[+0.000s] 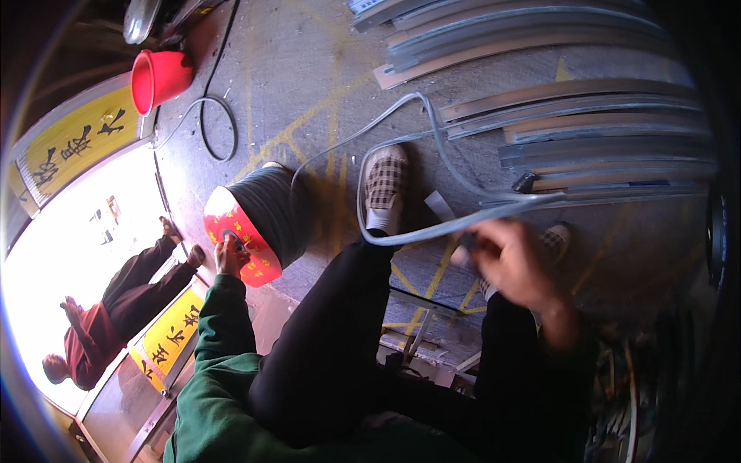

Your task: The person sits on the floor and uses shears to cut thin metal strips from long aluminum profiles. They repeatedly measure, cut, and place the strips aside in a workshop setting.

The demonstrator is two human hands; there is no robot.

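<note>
A cable spool (251,224) with a red end plate lies tilted on the floor left of my leg, wound with grey cable. My left hand (230,255) is closed on the hub of that red plate. Loose grey cable (432,147) runs from the spool in long loops around my left shoe and off to the right. My right hand (513,262) is blurred by motion, just below the cable strands, with its fingers curled. Something dark shows by its fingertips; I cannot tell what it is, nor whether the hand touches the cable.
Long metal channel strips (610,116) lie in stacks at the far right, with a small black object (525,182) on their near end. A red bucket (160,81) stands far left beside a dark hose. Another person (108,324) is by the bright doorway, between yellow signs (166,339).
</note>
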